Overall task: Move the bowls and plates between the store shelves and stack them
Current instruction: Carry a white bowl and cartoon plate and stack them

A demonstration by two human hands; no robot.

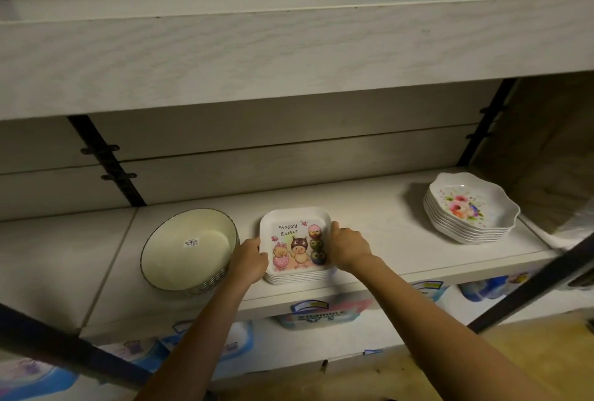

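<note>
Two hands hold a stack of square plates (295, 246) at lower centre of the frame: the left hand (249, 259) grips its left edge, the right hand (348, 248) its right edge. The stack lies flat, face up, near the front lip of the shelf (369, 223). It has no long axis, and the top of its print points up-frame. White rims frame a "Happy Easter" chick cartoon. A bowl (189, 249) sits just left, and floral plates (471, 207) stand well apart at right, with bare shelf between.
</note>
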